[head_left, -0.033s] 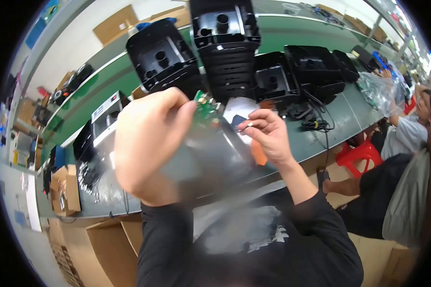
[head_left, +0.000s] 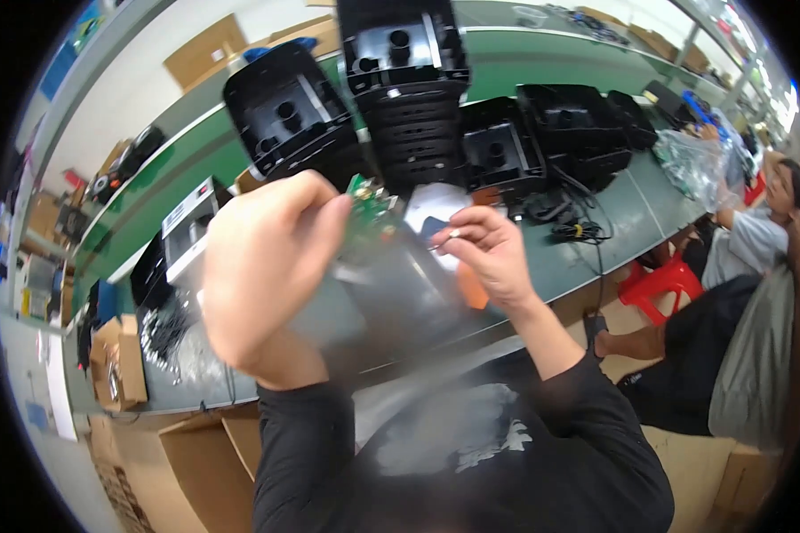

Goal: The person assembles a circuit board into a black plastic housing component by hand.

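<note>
Green circuit board (head_left: pixel 370 216) sits mid-frame, outside the black housings (head_left: pixel 415 133), left hand (head_left: pixel 271 258) pinching it, right hand (head_left: pixel 493 258) nipping a small pale piece (head_left: pixel 456 233).

Left hand (head_left: pixel 262 266) holding green circuit board (head_left: pixel 371 213), right hand (head_left: pixel 493 253) pinching small part (head_left: pixel 456 234), stacked black housings (head_left: pixel 413 111) beyond

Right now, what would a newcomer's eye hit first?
The left hand, large and blurred left of centre, with a green circuit board at its fingertips; the right hand opposite pinches a small part. Behind them, a tall stack of black plastic housings fills top centre. At right, a red stool pops out.
</note>
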Action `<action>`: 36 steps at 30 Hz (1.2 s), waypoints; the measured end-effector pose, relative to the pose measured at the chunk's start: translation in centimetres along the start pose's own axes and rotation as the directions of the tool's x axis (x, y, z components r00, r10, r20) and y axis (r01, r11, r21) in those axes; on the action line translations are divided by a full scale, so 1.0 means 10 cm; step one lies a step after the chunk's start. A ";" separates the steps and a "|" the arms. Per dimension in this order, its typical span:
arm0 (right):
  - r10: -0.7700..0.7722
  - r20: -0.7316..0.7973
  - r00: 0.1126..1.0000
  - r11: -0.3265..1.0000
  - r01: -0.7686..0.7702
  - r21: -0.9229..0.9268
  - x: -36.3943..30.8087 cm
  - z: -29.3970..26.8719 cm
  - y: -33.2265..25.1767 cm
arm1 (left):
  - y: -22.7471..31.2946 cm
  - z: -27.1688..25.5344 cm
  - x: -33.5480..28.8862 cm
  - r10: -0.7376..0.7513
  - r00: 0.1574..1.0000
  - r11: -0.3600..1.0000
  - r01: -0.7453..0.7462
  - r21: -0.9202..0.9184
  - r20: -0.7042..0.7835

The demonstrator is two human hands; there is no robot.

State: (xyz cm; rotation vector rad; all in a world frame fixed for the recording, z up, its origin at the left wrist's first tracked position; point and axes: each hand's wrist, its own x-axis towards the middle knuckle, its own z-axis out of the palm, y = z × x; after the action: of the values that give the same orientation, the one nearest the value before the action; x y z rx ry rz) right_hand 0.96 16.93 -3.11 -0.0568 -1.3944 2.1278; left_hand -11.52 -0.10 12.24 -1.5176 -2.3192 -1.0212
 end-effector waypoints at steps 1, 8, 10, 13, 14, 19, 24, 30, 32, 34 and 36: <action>0.024 0.002 1.000 1.000 -0.024 0.019 -0.01 0.01 -0.02 | 0.06 -0.03 -0.02 -0.032 0.999 0.999 0.032 0.019 0.003; -0.149 0.134 0.980 0.878 0.193 -0.438 -0.04 -0.14 0.23 | 0.10 -0.04 -0.01 -0.033 0.999 0.998 0.032 0.050 0.030; -0.150 0.143 0.978 0.965 0.177 -0.194 -0.10 -0.06 0.29 | 0.07 -0.02 -0.02 0.039 0.999 0.997 -0.040 0.060 0.021; -0.068 0.184 0.981 0.956 0.116 -0.269 -0.14 -0.07 0.40 | 0.15 0.02 -0.01 0.027 1.000 0.999 -0.027 0.022 0.001; -0.089 0.240 0.967 0.915 0.175 -0.363 -0.13 -0.03 0.39 | 0.15 -0.01 -0.04 0.005 1.000 1.000 -0.005 0.007 -0.011; -0.194 0.166 0.967 0.912 0.240 -0.331 -0.13 -0.06 0.37 | 0.13 0.08 0.05 0.071 0.996 0.996 -0.074 -0.050 -0.063; -0.193 0.099 0.976 0.950 0.211 -0.230 -0.13 -0.04 0.42 | 0.13 0.08 0.07 0.037 0.995 0.997 -0.042 -0.058 -0.090; -0.102 0.031 0.994 0.953 0.107 -0.285 -0.19 -0.16 0.60 | 0.12 0.07 0.09 0.021 0.990 0.991 -0.039 -0.127 -0.143; -0.205 0.095 0.974 0.878 0.226 -0.421 -0.20 -0.21 0.62 | 0.13 0.08 0.09 0.032 0.980 0.991 -0.056 -0.119 -0.194; -0.257 0.150 0.955 0.855 0.297 -0.425 -0.17 -0.23 0.60 | 0.11 0.14 0.10 0.055 0.966 0.974 -0.107 -0.199 -0.252; -0.179 0.033 0.983 0.955 0.182 -0.234 -0.20 -0.16 0.59 | 0.04 0.16 0.11 0.062 0.968 0.970 -0.116 -0.212 -0.245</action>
State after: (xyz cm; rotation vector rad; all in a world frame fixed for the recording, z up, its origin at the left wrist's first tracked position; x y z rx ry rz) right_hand 0.49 15.61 -9.40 -0.0094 -1.5911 1.8090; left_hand -11.33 1.83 11.74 -1.4686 -2.0103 -1.3967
